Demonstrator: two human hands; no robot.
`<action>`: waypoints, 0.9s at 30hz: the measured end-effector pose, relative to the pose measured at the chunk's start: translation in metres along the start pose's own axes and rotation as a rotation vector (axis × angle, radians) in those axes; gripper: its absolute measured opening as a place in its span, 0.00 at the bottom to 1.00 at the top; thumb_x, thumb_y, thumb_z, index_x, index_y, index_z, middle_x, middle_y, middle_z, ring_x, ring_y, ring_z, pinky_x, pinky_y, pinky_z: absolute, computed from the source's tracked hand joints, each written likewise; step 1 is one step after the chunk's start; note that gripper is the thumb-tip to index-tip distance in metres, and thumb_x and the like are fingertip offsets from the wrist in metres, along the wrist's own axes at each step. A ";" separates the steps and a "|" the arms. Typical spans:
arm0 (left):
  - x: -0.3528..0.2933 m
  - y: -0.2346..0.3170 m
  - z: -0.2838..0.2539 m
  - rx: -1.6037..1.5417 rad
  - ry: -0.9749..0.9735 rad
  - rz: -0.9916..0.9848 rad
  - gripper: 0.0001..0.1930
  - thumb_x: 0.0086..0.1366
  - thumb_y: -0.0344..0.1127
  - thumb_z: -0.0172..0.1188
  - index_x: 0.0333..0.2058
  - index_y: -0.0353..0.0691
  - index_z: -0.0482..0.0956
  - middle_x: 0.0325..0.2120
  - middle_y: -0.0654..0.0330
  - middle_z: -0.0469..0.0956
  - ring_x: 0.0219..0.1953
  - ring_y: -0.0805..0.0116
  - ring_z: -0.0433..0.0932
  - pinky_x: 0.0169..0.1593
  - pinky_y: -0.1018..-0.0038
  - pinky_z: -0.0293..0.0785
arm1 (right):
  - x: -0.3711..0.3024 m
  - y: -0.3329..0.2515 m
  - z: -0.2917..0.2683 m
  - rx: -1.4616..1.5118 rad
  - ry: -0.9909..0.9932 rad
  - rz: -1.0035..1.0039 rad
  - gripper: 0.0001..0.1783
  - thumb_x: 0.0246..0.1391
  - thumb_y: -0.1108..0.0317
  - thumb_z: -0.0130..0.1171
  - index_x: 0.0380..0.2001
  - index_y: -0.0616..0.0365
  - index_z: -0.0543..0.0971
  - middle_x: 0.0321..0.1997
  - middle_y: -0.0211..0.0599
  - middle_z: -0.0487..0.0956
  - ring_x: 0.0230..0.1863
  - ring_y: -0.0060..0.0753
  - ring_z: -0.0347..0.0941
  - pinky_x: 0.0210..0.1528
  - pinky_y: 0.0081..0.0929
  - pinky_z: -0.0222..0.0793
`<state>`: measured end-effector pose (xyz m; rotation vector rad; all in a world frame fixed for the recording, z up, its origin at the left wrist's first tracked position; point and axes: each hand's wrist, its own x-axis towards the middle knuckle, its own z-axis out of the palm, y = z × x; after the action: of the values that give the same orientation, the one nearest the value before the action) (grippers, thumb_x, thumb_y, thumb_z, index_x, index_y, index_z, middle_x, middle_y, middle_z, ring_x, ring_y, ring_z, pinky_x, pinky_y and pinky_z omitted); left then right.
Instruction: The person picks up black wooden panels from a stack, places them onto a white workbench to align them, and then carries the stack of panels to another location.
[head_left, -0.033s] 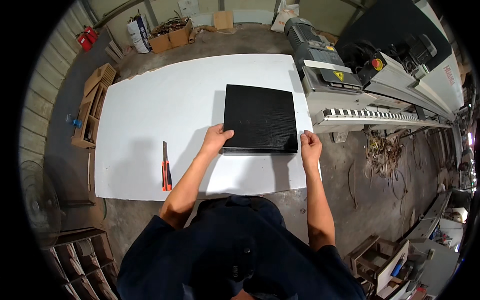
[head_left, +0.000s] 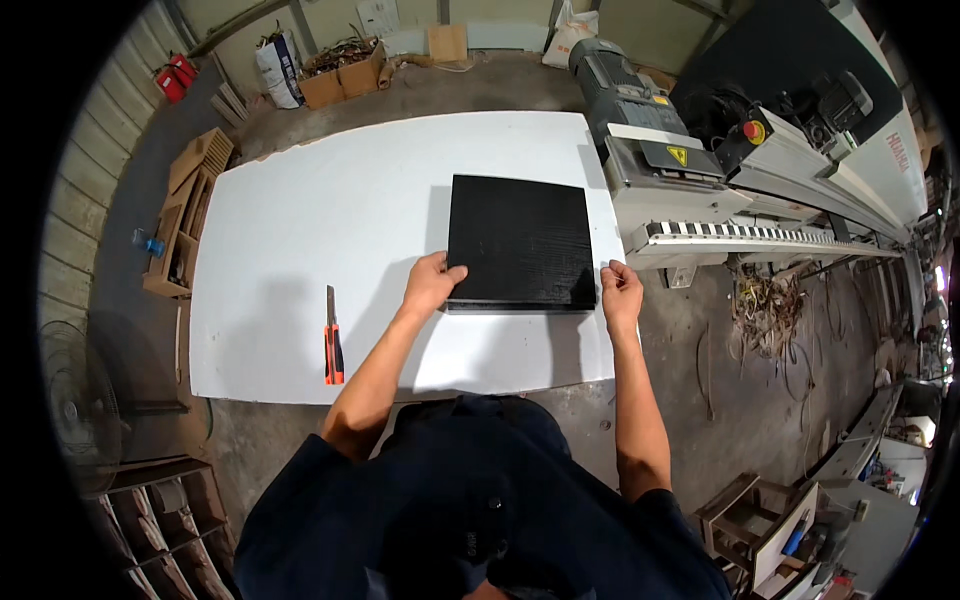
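Observation:
A black rectangular panel point(head_left: 520, 240) with a faintly streaked, glossy top lies on the right part of the white table point(head_left: 300, 190). Along its near edge, layers beneath it show, so it looks like a stack. My left hand point(head_left: 430, 282) grips its left edge near the front corner, thumb on top and fingers down the side. Just off the right edge, my right hand point(head_left: 622, 290) is closed, fingertips and thumb together; whatever they hold is too small to make out. Left of my left forearm lies an orange-and-black utility knife point(head_left: 333, 345), its blade extended away from me.
A grey machine with a motor point(head_left: 610, 75) and a striped rail point(head_left: 740, 233) stands against the table's right side. Tangled strips point(head_left: 768, 310) lie on the floor below it. Wooden crates point(head_left: 180, 215) stand left of the table, and a fan point(head_left: 75, 405) is at the far left.

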<state>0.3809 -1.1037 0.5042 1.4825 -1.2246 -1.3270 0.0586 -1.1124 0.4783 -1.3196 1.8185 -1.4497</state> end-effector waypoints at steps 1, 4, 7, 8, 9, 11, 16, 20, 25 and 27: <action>-0.002 0.028 0.007 0.526 0.015 -0.098 0.19 0.53 0.36 0.63 0.40 0.28 0.76 0.33 0.50 0.78 0.34 0.53 0.78 0.41 0.67 0.74 | 0.012 0.016 -0.003 -0.013 0.025 -0.002 0.12 0.52 0.68 0.58 0.34 0.69 0.78 0.26 0.38 0.79 0.26 0.24 0.72 0.30 0.22 0.68; 0.008 0.006 -0.001 0.762 0.480 0.373 0.23 0.53 0.41 0.63 0.41 0.27 0.75 0.29 0.46 0.78 0.34 0.49 0.78 0.41 0.65 0.72 | 0.032 0.024 0.019 -0.110 -0.121 0.036 0.18 0.53 0.61 0.57 0.34 0.69 0.79 0.30 0.47 0.80 0.30 0.35 0.75 0.35 0.30 0.69; 0.034 0.014 -0.007 0.526 0.279 0.107 0.25 0.54 0.45 0.62 0.42 0.26 0.75 0.32 0.43 0.78 0.38 0.50 0.77 0.43 0.66 0.71 | 0.035 0.000 0.035 -0.172 -0.345 0.251 0.27 0.56 0.50 0.54 0.39 0.70 0.78 0.34 0.46 0.80 0.36 0.34 0.75 0.41 0.30 0.68; 0.043 0.029 0.005 0.370 0.092 -0.060 0.27 0.55 0.46 0.62 0.44 0.25 0.74 0.35 0.43 0.78 0.39 0.51 0.77 0.44 0.67 0.71 | 0.043 0.022 0.030 -0.345 -0.347 0.199 0.27 0.55 0.49 0.55 0.36 0.67 0.79 0.31 0.48 0.80 0.34 0.37 0.76 0.40 0.32 0.69; 0.043 0.039 0.013 0.264 0.024 -0.132 0.27 0.55 0.46 0.63 0.42 0.24 0.74 0.37 0.46 0.78 0.38 0.56 0.77 0.44 0.68 0.71 | 0.040 0.025 0.032 -0.415 -0.296 0.172 0.26 0.54 0.49 0.56 0.34 0.66 0.80 0.28 0.52 0.80 0.34 0.42 0.77 0.39 0.35 0.69; 0.048 0.004 -0.007 -0.035 0.040 -0.090 0.23 0.54 0.37 0.65 0.42 0.23 0.74 0.37 0.48 0.78 0.35 0.60 0.78 0.42 0.69 0.73 | 0.024 -0.020 0.051 -0.314 -0.371 0.266 0.25 0.52 0.48 0.57 0.32 0.65 0.80 0.30 0.53 0.80 0.35 0.44 0.78 0.38 0.38 0.69; 0.048 0.014 0.004 -0.187 -0.150 -0.190 0.22 0.53 0.29 0.63 0.46 0.24 0.71 0.38 0.49 0.77 0.36 0.62 0.77 0.43 0.69 0.74 | -0.001 0.007 0.026 -0.298 -0.314 0.337 0.29 0.49 0.45 0.59 0.33 0.66 0.80 0.31 0.53 0.80 0.35 0.48 0.77 0.39 0.40 0.70; 0.013 0.027 0.004 -0.033 -0.227 -0.245 0.21 0.52 0.26 0.61 0.45 0.23 0.72 0.38 0.49 0.78 0.38 0.60 0.78 0.47 0.68 0.74 | -0.072 0.004 0.000 -0.381 -0.217 0.291 0.28 0.50 0.44 0.55 0.32 0.64 0.79 0.31 0.54 0.78 0.37 0.55 0.75 0.40 0.41 0.69; -0.028 -0.001 0.012 0.003 -0.417 -0.179 0.18 0.49 0.23 0.60 0.42 0.28 0.75 0.35 0.55 0.79 0.35 0.66 0.78 0.44 0.72 0.74 | -0.164 -0.012 -0.056 -0.412 -0.151 0.392 0.27 0.50 0.45 0.56 0.27 0.64 0.77 0.27 0.51 0.78 0.32 0.49 0.76 0.34 0.41 0.67; -0.045 0.002 0.027 -0.077 -0.505 -0.158 0.20 0.45 0.23 0.63 0.40 0.27 0.76 0.34 0.54 0.79 0.33 0.66 0.78 0.41 0.72 0.74 | -0.189 -0.008 -0.075 -0.202 -0.163 0.645 0.31 0.51 0.45 0.58 0.36 0.69 0.76 0.29 0.48 0.78 0.34 0.41 0.75 0.39 0.34 0.70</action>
<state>0.3545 -1.0590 0.5128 1.2464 -1.3620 -1.9129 0.0817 -0.9102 0.4730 -0.7809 2.0527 -0.8100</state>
